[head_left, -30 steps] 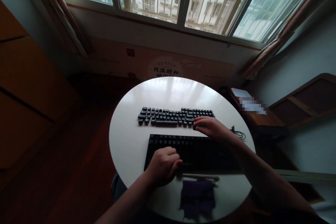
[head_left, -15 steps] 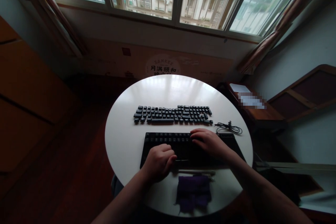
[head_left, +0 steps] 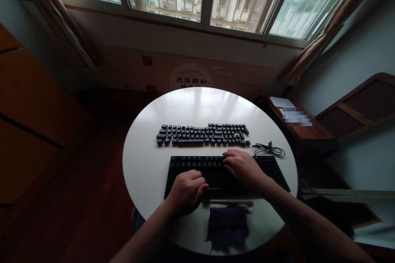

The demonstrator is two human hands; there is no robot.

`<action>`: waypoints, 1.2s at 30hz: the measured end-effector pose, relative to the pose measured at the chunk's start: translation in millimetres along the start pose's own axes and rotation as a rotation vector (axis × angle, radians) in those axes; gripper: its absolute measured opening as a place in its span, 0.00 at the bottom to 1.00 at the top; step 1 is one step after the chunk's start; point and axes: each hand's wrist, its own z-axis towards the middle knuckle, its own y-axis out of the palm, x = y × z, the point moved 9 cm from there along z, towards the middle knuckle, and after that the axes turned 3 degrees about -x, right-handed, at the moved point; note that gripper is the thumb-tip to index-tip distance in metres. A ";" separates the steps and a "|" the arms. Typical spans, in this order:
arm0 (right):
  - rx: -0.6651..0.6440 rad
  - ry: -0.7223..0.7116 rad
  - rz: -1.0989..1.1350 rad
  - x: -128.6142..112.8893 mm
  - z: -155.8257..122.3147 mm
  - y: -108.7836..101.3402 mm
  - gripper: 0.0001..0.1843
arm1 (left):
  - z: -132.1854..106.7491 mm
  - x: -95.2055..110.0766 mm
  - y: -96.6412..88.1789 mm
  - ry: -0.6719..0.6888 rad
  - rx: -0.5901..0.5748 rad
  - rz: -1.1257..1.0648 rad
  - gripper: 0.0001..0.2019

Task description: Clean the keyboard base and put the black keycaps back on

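A black keyboard [head_left: 247, 187] lies on the round white table, with keycaps along its upper rows and a dark, bare-looking area below. My left hand [head_left: 188, 191] is closed in a fist over its lower left part; whatever it may hold is hidden. A thin pale line shows on the keyboard just right of that thumb, and I cannot tell what it is. Bent and slightly apart, the fingers of my right hand [head_left: 242, 166] touch the upper rows near the middle. Beyond the keyboard, loose black keycaps [head_left: 190, 142] are laid out in keyboard order.
A coiled black cable [head_left: 270, 150] lies at the table's right side. Nearest me are a purple cloth [head_left: 227, 228] and a thin rod-like tool [head_left: 230, 202]. The white table [head_left: 145, 164] has a round edge. At the right stands a wooden chair [head_left: 311, 129] with papers on it.
The fingers of my right hand have shifted slightly at the upper key rows. My left hand stays almost in place, still closed.
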 end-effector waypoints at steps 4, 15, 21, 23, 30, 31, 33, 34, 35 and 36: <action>-0.035 0.020 -0.028 -2.8 4.9 0.2 0.08 | 0.2 0.4 -0.8 0.002 0.005 -0.012 0.23; 0.198 0.087 0.021 18.6 -20.1 -11.0 0.09 | -1.8 -0.8 -4.4 -0.014 0.042 -0.009 0.23; 0.179 0.026 0.036 12.9 -29.0 -3.5 0.16 | -2.5 -0.7 -0.8 -0.006 0.019 -0.015 0.23; 0.140 0.019 0.022 9.2 -28.7 4.1 0.19 | -2.0 -0.1 -0.7 -0.005 0.011 -0.022 0.23; 0.112 0.014 -0.067 0.6 -25.3 -0.2 0.19 | -2.4 -2.0 -1.7 -0.026 0.014 -0.039 0.23; 0.100 0.002 -0.076 -1.3 -24.3 -1.3 0.19 | -2.5 -2.0 -1.7 -0.025 0.013 -0.037 0.23; 0.086 -0.016 -0.079 -4.4 -22.3 -2.6 0.18 | -2.5 -1.4 -2.1 -0.021 0.014 -0.035 0.23; 0.079 -0.024 -0.077 -5.6 -21.3 -2.3 0.18 | -2.4 -0.9 -2.8 -0.019 0.017 -0.034 0.23; 0.074 -0.031 -0.074 -6.6 -20.5 -1.7 0.17 | -2.4 -0.5 -3.6 -0.017 0.022 -0.033 0.23; 0.068 -0.037 -0.072 -7.2 -19.8 -0.7 0.17 | -2.4 0.0 -4.4 -0.015 0.026 -0.034 0.24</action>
